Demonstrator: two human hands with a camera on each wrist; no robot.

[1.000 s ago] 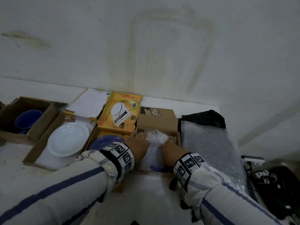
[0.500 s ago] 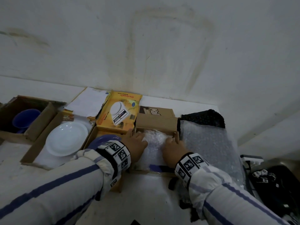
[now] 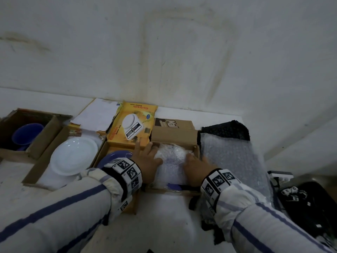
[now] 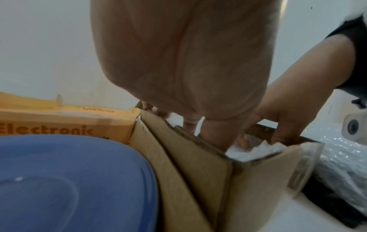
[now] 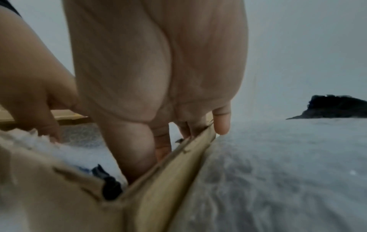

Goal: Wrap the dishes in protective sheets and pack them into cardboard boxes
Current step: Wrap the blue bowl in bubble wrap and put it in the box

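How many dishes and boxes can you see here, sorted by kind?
White plates: 1
Blue plates: 1
Blue cups: 1
Bubble-wrapped bundles: 1, contents hidden
Brown cardboard boxes: 3
Yellow kitchen scale box: 1
Total: 8

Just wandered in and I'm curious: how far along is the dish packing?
Done: one bubble-wrapped bundle already lies in the open cardboard box. In hand: the left hand and right hand are settling it there. Left: the white plate, blue plate and blue cup are unwrapped.
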